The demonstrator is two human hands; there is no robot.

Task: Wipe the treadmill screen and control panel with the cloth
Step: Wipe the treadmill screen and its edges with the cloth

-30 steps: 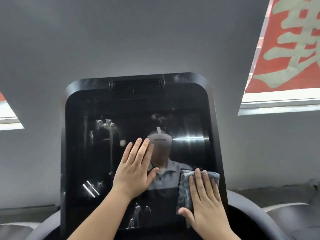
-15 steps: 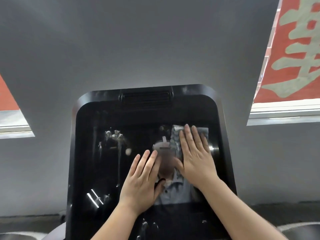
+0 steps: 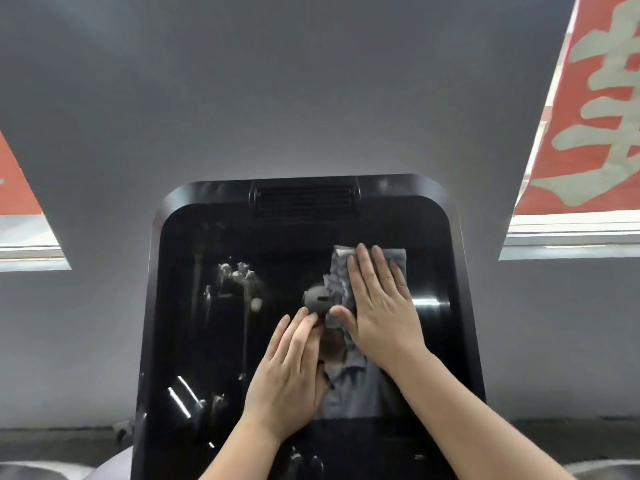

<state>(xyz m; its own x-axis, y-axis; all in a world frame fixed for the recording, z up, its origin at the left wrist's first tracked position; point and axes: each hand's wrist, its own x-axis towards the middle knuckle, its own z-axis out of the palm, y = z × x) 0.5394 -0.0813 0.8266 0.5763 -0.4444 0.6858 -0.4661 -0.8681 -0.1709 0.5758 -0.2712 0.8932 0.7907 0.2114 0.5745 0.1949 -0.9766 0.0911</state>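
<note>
Right hand (image 3: 379, 306) is laid flat with fingers (image 3: 367, 268) extended and held close together, pressed palm-down onto a grey cloth (image 3: 337, 277); nothing is pinched, the cloth is simply pinned under palm and fingers. Cloth edges are seen past the fingertips at the top and bunched out beside the thumb on the inner side. Left hand (image 3: 289, 379) is laid flat just below and inward of the right hand, fingers (image 3: 294, 337) extended and close together, fingertips touching the glass near the right thumb; no cloth is held under it as far as can be seen. Both hands are rested on the black treadmill screen (image 3: 207, 341), cloth in its upper right part. Smudges and streaks (image 3: 242, 275) are seen on the glass well out from the left fingers, toward the screen's upper left. A reflection of a person in a grey shirt is seen in the glass between and under the hands. A vent slot (image 3: 304, 199) is set in the frame above the right fingertips. A grey wall (image 3: 277, 98) is seen behind, with a red banner (image 3: 595, 116) further out to the right.
</note>
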